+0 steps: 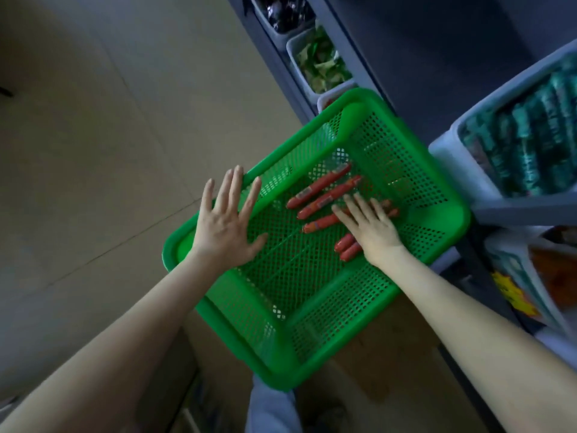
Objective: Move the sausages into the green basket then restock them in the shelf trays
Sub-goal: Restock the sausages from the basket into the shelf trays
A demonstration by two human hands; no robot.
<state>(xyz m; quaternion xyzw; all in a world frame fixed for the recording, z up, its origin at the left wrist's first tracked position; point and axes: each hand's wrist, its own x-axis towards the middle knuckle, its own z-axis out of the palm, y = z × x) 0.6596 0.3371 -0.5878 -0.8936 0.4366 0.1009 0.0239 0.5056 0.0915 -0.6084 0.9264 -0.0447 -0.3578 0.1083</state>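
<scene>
The near half of the green basket (281,276) floor is left bare; the far half is blocked by sausages (321,195); shelf trays (452,157) crowd the right.

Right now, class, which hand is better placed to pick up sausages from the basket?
Right. The right hand already lies flat over the sausages inside the basket; the left hand rests open on the rim, away from them.

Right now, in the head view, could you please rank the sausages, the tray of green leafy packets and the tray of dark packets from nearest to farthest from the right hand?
1. Sausages: under and beside the right hand, in the green basket.
2. Tray of green leafy packets: on the shelf beyond the basket's far rim.
3. Tray of dark packets: farther along that shelf, at the top edge.
</scene>
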